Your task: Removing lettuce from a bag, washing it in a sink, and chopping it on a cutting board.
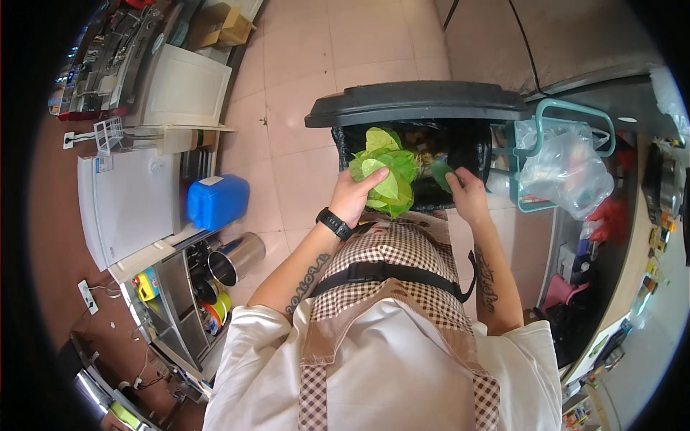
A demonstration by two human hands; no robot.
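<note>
A bunch of green leaves [385,167] is gripped in my left hand [353,194], the thumb pressed across the top leaf. My right hand [470,195] pinches a darker green leaf [442,175] between thumb and fingers, apart from the bunch. Both hands are over the near part of a bin lined with a black bag [477,143]. Its dark lid [420,99] is raised at the far side. Some mixed contents show inside the bin, too dim to name. The palm side of my left hand is hidden by the leaves.
Right of the bin stands a teal basket rack [539,207] with clear plastic bags [568,167]. On the left are a blue jerrycan [218,202], a metal pot [237,258] lying tilted and a white appliance [129,204]. Pink floor tiles [296,70] extend beyond the bin.
</note>
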